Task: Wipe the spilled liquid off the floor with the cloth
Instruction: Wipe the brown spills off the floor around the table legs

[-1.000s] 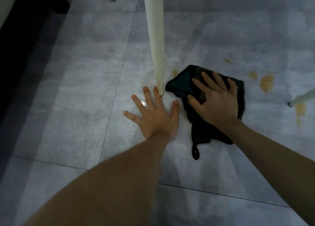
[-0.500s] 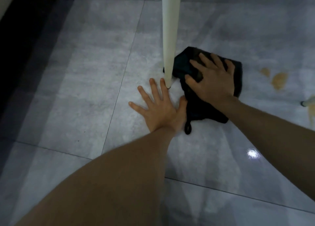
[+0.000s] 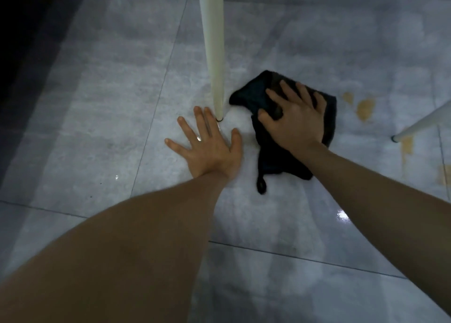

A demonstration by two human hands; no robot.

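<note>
A dark cloth [image 3: 253, 96] with a hanging loop lies bunched on the grey tiled floor [image 3: 102, 127], right of a white furniture leg. My right hand [image 3: 294, 120] presses flat on top of it, fingers spread and curled slightly into the fabric. My left hand [image 3: 210, 144] lies flat on the floor, fingers apart, its fingertips beside the foot of the leg. Orange-brown spilled liquid [image 3: 364, 109] sits in patches to the right of the cloth, with more streaks [image 3: 407, 147] further right.
The white leg [image 3: 214, 54] rises from the floor just left of the cloth. A second white leg [image 3: 422, 125] slants in from the right edge above the streaks. Dark furniture [image 3: 22, 30] lines the left side. The floor near the cloth looks wet and shiny.
My right hand has slid the cloth away from the white leg toward the right, closer to the orange patches. My left hand stays planted by the leg's foot.
</note>
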